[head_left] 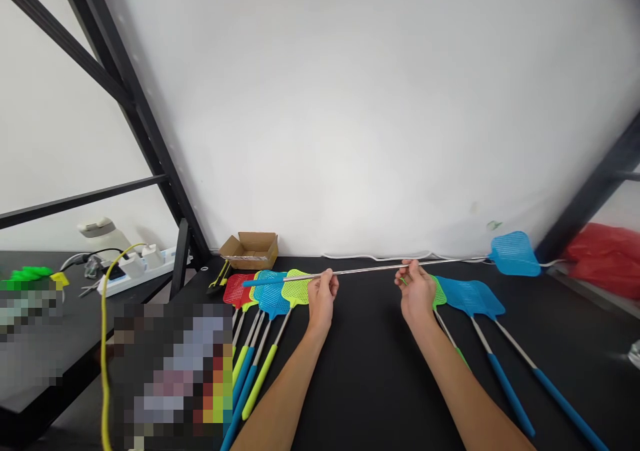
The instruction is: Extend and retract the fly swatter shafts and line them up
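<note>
A blue fly swatter (516, 254) with a long, extended metal shaft stretches sideways above the table, its head at the right and its blue handle at the left. My left hand (323, 302) is closed on the shaft near the handle. Further along, my right hand (418, 294) pinches the same shaft between thumb and fingertips. Beside my left hand lie several fly swatters, among them a yellow-green one (299, 287), a blue one (273, 299) and a red one (235, 290). By my right wrist are a green swatter (440, 292) and two blue swatters (487, 298).
A small open cardboard box (253, 251) stands against the wall at the back of the black table (365, 371). A white power strip (145, 271) and a yellow cable (105, 344) are at the left. A red plastic bag (605, 259) lies far right, past a black frame post.
</note>
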`<state>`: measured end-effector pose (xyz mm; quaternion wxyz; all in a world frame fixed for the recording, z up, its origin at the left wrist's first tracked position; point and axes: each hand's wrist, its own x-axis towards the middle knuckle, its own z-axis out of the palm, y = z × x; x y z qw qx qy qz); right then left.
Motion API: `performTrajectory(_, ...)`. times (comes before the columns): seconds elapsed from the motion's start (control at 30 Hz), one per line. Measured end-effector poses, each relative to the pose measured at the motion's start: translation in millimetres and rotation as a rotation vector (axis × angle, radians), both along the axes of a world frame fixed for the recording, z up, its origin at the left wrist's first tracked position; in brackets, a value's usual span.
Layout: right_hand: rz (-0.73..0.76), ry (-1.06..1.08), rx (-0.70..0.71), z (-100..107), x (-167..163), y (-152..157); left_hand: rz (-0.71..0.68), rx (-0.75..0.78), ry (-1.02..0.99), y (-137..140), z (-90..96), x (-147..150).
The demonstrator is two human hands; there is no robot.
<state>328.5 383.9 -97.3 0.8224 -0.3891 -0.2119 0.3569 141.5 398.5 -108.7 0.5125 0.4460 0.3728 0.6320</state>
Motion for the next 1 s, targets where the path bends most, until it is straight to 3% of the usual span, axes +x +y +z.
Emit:
performTrajectory(0.13,-0.009,-0.011,0.006,-1,6,-1,0.002,0.023,-0.021,1,3.0,-3)
performTrajectory(0.3,-0.046,-0.022,0.039,0,13,-2,0.182,0.032,-0.134,7,7.7,-15)
performTrajectory(0.53,0.154,-0.081,0.053,0,-14,-6,0.108,0.066,-0.035,0,6.2,-12)
performTrajectory(0.63,0.199,-0.131,0.030,-3,-20,-5,0.142,0.049,-0.029,1,6.1,-13)
performTrajectory(0.83,0.062,-0.042,0.023,-2,4,-2,0.267,-0.024,-0.117,9,10.4,-27)
performTrajectory(1.0,0.040,-0.018,0.037,-2,10,-2,0.230,0.003,-0.184,10,11.8,-27)
